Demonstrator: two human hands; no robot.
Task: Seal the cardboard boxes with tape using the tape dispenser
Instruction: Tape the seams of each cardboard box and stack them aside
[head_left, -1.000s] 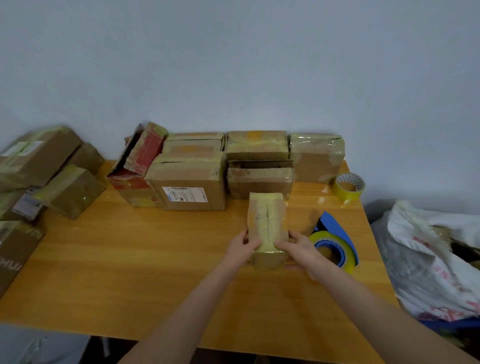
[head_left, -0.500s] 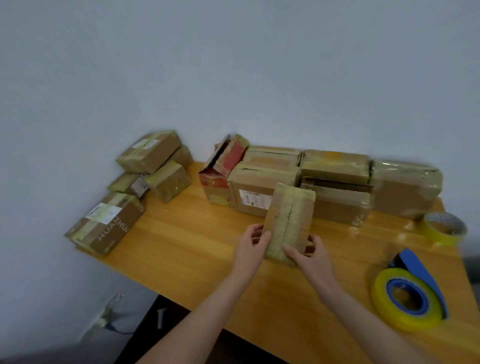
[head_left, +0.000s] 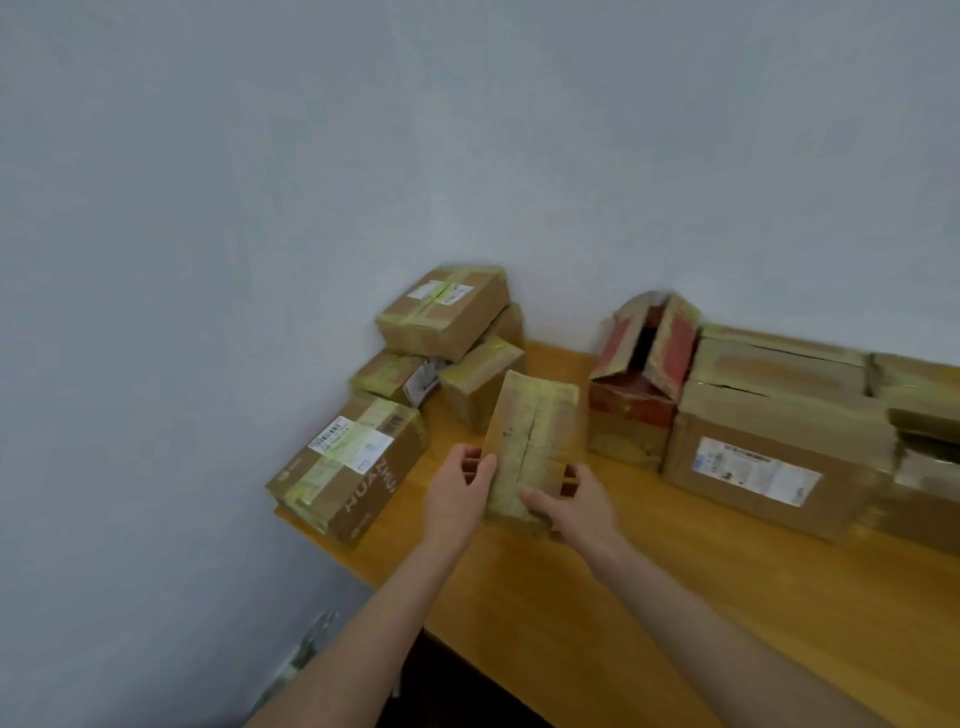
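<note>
The left hand (head_left: 457, 493) and right hand (head_left: 577, 501) curl their fingers (head_left: 470, 464) round opposite edges of the small taped box (head_left: 530, 441), held tilted above the table (head_left: 597, 623); it looks sealed, so next it wants setting down by the pile (head_left: 441, 317) just beyond the left fingers.

A small cardboard box (head_left: 530, 447), wrapped in yellowish tape with a dark seam down its upper face, is tilted above the worktop (head_left: 623, 597), its near end gripped between the left hand (head_left: 457, 493) and right hand (head_left: 576, 501). Beyond it on the left, four taped boxes are heaped by the wall: a lettered box (head_left: 348, 467) in front, a top box (head_left: 441, 312) on the pile. To the right stands a red box (head_left: 641, 374) with its flaps open, touching a large labelled box (head_left: 769, 457).
</note>
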